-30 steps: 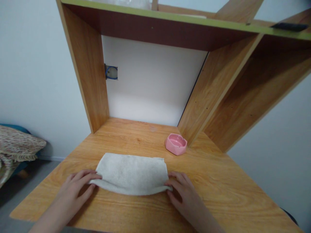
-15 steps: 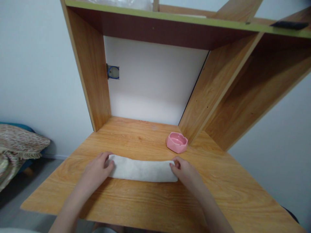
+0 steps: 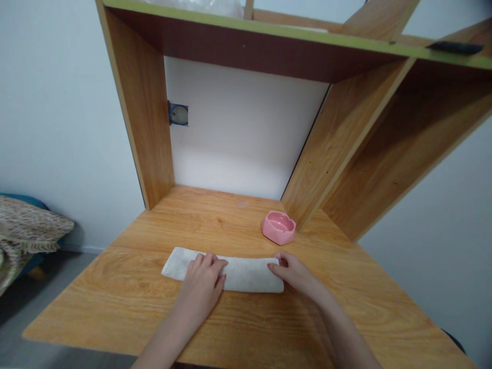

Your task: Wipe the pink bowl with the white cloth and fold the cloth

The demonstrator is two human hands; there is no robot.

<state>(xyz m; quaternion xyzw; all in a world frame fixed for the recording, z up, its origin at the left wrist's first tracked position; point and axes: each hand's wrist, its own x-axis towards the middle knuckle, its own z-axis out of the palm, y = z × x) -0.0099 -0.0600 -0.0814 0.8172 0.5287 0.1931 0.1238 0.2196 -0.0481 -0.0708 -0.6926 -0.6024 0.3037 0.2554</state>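
A white towel, folded into a long narrow strip, lies flat on the wooden desk. My left hand rests palm down on the middle of the strip, fingers spread over it. My right hand pinches the towel's right end between thumb and fingers. Just beyond my right hand, near the back of the desk, sits a small pink dish.
A wooden hutch rises over the desk, with an upright panel at the left, a slanted divider at the right and a shelf overhead. A patterned blanket lies on furniture at the far left.
The towel was folded away from me into a narrow strip. My left hand then slid from the towel's left end to its middle, while the right hand stayed at the right end.
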